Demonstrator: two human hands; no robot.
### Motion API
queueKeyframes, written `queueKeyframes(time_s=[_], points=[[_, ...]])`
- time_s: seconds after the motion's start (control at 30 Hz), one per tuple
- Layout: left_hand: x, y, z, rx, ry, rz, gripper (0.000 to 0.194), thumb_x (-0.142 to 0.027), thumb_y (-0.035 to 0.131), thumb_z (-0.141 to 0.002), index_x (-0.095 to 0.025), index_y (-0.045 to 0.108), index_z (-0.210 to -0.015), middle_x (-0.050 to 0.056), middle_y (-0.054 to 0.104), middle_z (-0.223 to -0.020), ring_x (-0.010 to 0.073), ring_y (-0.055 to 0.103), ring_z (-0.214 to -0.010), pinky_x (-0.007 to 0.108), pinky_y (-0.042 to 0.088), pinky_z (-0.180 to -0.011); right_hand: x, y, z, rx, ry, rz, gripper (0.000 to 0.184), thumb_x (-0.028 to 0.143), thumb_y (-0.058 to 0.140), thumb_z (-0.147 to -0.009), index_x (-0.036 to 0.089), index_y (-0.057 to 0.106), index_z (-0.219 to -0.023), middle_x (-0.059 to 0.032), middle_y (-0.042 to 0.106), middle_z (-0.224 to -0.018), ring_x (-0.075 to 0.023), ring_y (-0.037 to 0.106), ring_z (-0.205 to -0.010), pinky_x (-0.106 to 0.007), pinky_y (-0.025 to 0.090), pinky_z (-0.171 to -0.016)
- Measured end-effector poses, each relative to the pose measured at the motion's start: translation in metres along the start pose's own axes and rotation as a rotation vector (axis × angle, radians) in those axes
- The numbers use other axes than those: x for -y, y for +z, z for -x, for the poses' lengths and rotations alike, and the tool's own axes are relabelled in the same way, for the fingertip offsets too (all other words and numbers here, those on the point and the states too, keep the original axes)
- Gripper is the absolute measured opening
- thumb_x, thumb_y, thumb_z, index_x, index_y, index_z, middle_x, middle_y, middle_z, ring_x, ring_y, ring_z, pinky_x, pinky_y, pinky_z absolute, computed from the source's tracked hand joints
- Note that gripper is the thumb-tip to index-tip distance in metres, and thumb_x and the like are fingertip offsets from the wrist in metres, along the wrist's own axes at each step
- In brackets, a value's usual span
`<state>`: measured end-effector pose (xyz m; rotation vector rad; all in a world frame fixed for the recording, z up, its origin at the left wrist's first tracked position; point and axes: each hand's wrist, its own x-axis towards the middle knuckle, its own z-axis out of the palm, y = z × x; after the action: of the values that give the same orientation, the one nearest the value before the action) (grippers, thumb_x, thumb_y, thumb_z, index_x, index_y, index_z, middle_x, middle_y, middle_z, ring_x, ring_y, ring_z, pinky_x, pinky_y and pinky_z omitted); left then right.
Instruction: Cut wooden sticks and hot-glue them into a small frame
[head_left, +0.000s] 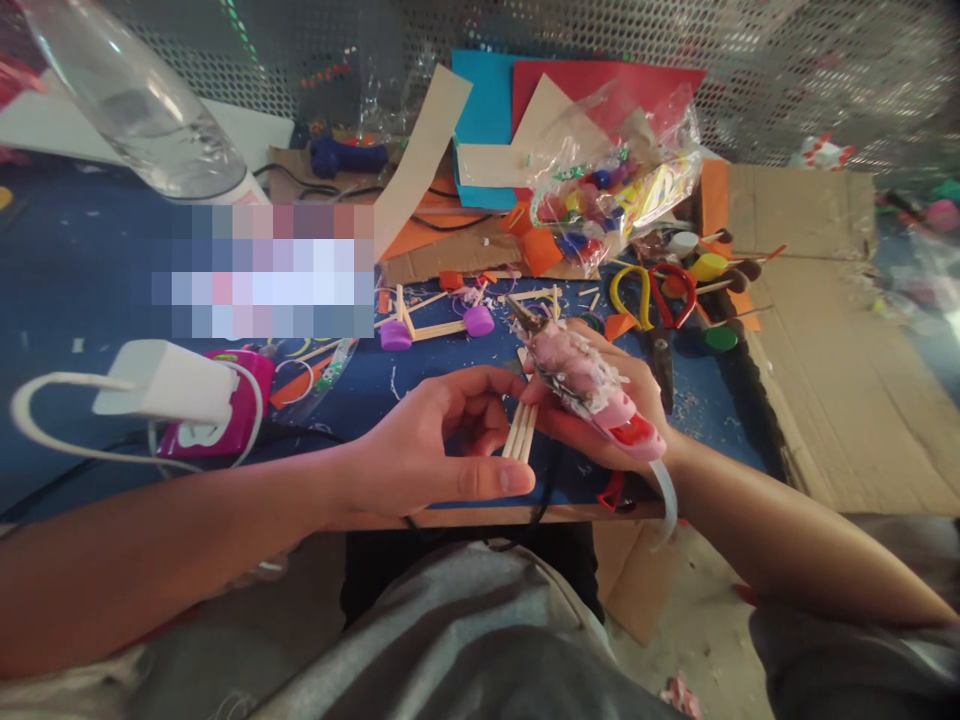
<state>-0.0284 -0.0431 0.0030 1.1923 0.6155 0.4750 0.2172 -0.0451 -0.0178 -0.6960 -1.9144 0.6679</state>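
Observation:
My left hand (442, 440) is closed on a few thin wooden sticks (523, 430), its thumb lying along their near ends. In my right hand (585, 430) lies a pink hot glue gun (577, 370), crusted with dried glue and pointing away to the left. A clear glue stick (664, 495) curves out of its back end. The right fingertips touch the far part of the wooden sticks. Just beyond my hands stands a small frame of wooden sticks (442, 328) with purple bottle caps (479, 321) attached. Parts of the right fingers are hidden under the glue gun.
Scissors (660, 345) with red and yellow handles lie right of my hands. A clear bag (615, 190) of colourful bits rests behind, before blue and red card (600, 85). A white charger (165, 385) sits in a pink socket block at left. Flattened cardboard (810, 350) covers the right side.

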Motion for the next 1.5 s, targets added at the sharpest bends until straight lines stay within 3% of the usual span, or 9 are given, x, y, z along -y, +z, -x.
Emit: queueKeyframes(time_s=[0.17,0.43,0.63,0.8,0.93,1.1,1.5], points=[[0.0001,0.0007,0.0003,0.001,0.002,0.018,0.069,-0.045,0.102,-0.076,-0.016,0.071,-0.13,-0.005,0.053,-0.081,0.0101,0.047,-0.073,0.022,0.037,-0.062,0.0004,0.0016,0.0013,-0.006,0.025,0.005,0.018,0.038,0.094,-0.091,0.024,0.083,-0.094,-0.0066,0.076,-0.102,-0.0223,0.073,-0.094,-0.038,0.067,-0.087],[0.0001,-0.0001,-0.003,-0.016,-0.005,-0.035,0.067,-0.049,0.101,-0.075,-0.016,0.068,-0.124,-0.005,0.056,-0.081,0.0112,0.048,-0.073,0.024,0.041,-0.066,-0.0007,-0.0014,-0.0002,0.037,0.046,0.062,0.022,0.044,0.092,-0.093,0.025,0.081,-0.096,-0.008,0.076,-0.105,-0.0235,0.074,-0.098,-0.039,0.068,-0.09],[-0.0004,0.0022,-0.0053,-0.051,-0.005,-0.043,0.064,-0.044,0.102,-0.073,-0.015,0.066,-0.118,-0.005,0.054,-0.078,0.0106,0.047,-0.071,0.025,0.041,-0.066,-0.0014,-0.006,0.0008,0.139,0.002,-0.019,0.03,0.05,0.09,-0.094,0.024,0.082,-0.105,-0.0088,0.075,-0.106,-0.0258,0.073,-0.105,-0.042,0.067,-0.096],[0.0024,0.0012,-0.0051,-0.032,0.012,-0.091,0.06,-0.039,0.102,-0.073,-0.016,0.066,-0.115,-0.007,0.052,-0.077,0.0098,0.045,-0.069,0.025,0.04,-0.063,-0.0018,-0.006,0.0003,0.166,-0.016,-0.052,0.018,0.04,0.085,-0.099,0.027,0.083,-0.112,-0.0075,0.076,-0.106,-0.0251,0.075,-0.108,-0.041,0.068,-0.098],[0.003,0.0009,-0.005,-0.018,0.036,-0.122,0.049,-0.039,0.101,-0.075,-0.017,0.065,-0.1,-0.006,0.051,-0.077,0.0094,0.044,-0.069,0.025,0.038,-0.061,-0.0001,-0.0047,-0.0018,0.216,-0.025,-0.13,0.028,0.045,0.087,-0.099,0.025,0.084,-0.118,-0.0095,0.078,-0.12,-0.0231,0.077,-0.114,-0.037,0.068,-0.101],[-0.0032,0.0037,-0.0082,0.003,0.068,-0.146,0.051,-0.041,0.101,-0.074,-0.018,0.055,-0.079,-0.008,0.045,-0.07,0.0076,0.04,-0.064,0.024,0.033,-0.057,0.001,-0.0041,-0.0012,0.246,0.022,-0.162,0.03,0.048,0.085,-0.1,0.022,0.083,-0.114,-0.011,0.073,-0.125,-0.0229,0.077,-0.118,-0.038,0.067,-0.103],[-0.0029,0.0015,-0.0068,0.009,0.036,-0.151,0.05,-0.043,0.099,-0.076,-0.018,0.055,-0.077,-0.008,0.047,-0.07,0.0076,0.041,-0.063,0.025,0.034,-0.059,0.0009,-0.0045,0.0006,0.274,0.096,-0.174,0.027,0.049,0.086,-0.099,0.024,0.082,-0.109,-0.0106,0.073,-0.131,-0.0238,0.076,-0.12,-0.04,0.066,-0.107]])
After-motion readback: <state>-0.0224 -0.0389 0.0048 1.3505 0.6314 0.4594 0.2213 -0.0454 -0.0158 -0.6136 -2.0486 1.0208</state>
